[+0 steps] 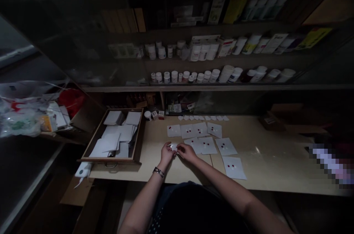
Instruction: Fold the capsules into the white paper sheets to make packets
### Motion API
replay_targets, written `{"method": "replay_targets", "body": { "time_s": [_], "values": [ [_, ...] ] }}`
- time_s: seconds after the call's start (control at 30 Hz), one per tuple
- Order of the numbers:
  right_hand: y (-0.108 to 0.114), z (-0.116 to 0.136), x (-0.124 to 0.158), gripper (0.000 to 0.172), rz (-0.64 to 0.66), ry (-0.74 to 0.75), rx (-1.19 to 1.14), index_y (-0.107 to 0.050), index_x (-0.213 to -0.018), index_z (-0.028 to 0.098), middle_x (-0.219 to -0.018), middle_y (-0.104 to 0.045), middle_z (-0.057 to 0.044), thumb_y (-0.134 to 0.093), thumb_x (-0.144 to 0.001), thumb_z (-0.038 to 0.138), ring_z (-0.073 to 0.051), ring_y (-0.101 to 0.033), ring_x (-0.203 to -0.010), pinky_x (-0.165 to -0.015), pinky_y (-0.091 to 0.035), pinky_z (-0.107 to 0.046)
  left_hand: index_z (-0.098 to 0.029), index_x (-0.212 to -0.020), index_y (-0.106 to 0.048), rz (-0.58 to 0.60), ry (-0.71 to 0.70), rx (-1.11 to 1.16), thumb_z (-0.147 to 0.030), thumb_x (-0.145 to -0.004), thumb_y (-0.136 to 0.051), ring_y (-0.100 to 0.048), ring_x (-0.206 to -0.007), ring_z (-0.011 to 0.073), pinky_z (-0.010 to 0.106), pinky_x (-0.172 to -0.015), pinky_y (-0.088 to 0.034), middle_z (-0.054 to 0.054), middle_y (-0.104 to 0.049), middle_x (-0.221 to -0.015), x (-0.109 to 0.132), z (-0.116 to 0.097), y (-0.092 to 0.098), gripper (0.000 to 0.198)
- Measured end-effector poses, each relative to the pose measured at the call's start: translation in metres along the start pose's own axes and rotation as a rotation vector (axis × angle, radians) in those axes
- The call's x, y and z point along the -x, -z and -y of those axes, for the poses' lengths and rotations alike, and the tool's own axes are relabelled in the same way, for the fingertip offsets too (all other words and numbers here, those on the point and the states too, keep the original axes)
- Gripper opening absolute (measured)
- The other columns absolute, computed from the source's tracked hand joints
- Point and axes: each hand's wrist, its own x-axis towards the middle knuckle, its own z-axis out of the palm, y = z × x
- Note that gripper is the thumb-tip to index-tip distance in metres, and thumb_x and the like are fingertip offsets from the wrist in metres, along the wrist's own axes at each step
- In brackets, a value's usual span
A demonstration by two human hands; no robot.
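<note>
My left hand [167, 154] and my right hand [188, 152] meet over the front of the table, fingers pinched on a small white folded paper [173, 147]. What lies inside it, if anything, is hidden. Just beyond and to the right, several white paper squares lie flat, among them a near one [238, 173] and a far one [173, 134]. Dark red round pills and small pale pieces, seemingly pills too, rest on them. Behind these squares runs a row of small folded white papers [203, 118].
A wooden drawer [137, 150] holding stacked white paper squares [112, 141] sits at the left. A white jar [148, 116] and small boxes [160, 115] stand beside it. Shelves of medicine bottles [207, 76] rise behind the table [265, 152]. A cardboard box [284, 117] is at the back right.
</note>
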Motion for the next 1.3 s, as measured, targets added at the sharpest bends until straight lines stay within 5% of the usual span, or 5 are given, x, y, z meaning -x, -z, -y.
{"method": "replay_targets", "body": {
  "time_s": [0.23,0.47,0.87,1.1,1.3],
  "values": [
    [0.002,-0.001,-0.004,0.007,0.066,-0.091,0.003,-0.065,-0.079,0.018,-0.069,-0.065,0.0,-0.061,-0.074,0.021,-0.016,-0.057,-0.065,-0.062,-0.041,-0.023,-0.015,-0.113,-0.053,0.028,-0.058,-0.05,-0.017,-0.062,-0.073,-0.055,-0.048,0.0084,0.018,-0.047,-0.041,-0.003,-0.06,-0.071,0.011,-0.002,-0.002,0.054],
    [-0.001,-0.008,-0.006,0.01,0.07,-0.109,-0.05,-0.062,-0.073,0.016,-0.061,-0.056,0.003,-0.066,-0.073,0.026,-0.013,-0.048,-0.06,-0.057,-0.034,-0.021,-0.017,-0.097,-0.062,-0.008,-0.456,-0.321,-0.013,-0.072,-0.063,-0.061,-0.084,0.0144,0.026,-0.075,-0.049,0.011,-0.056,-0.118,0.027,-0.009,0.01,0.025],
    [0.009,0.004,0.002,0.004,0.129,-0.002,0.039,-0.063,-0.072,0.017,-0.069,-0.058,0.002,-0.066,-0.074,0.016,-0.013,-0.052,-0.067,-0.062,-0.035,-0.021,-0.015,-0.069,-0.063,0.187,-0.268,-0.457,-0.031,-0.066,-0.074,-0.05,-0.06,0.0122,0.021,-0.057,-0.036,-0.001,-0.057,-0.063,0.019,-0.018,0.02,0.02],
    [0.009,0.011,0.004,0.01,0.136,-0.004,0.114,-0.067,-0.077,0.018,-0.072,-0.062,-0.001,-0.068,-0.078,0.028,-0.015,-0.054,-0.069,-0.063,-0.035,-0.022,-0.016,-0.064,-0.062,0.156,-0.336,-0.497,-0.031,-0.068,-0.072,-0.051,-0.063,0.0138,0.023,-0.06,-0.037,-0.001,-0.058,-0.064,0.02,-0.018,0.017,0.019],
    [0.01,0.018,0.008,0.006,0.141,0.014,0.12,-0.068,-0.075,0.018,-0.074,-0.062,-0.002,-0.064,-0.079,0.021,-0.015,-0.054,-0.069,-0.064,-0.035,-0.022,-0.015,-0.07,-0.064,0.185,-0.363,-0.47,-0.031,-0.073,-0.067,-0.052,-0.063,0.0139,0.023,-0.061,-0.038,0.001,-0.06,-0.067,0.026,-0.016,0.018,0.016]
  ]
}}
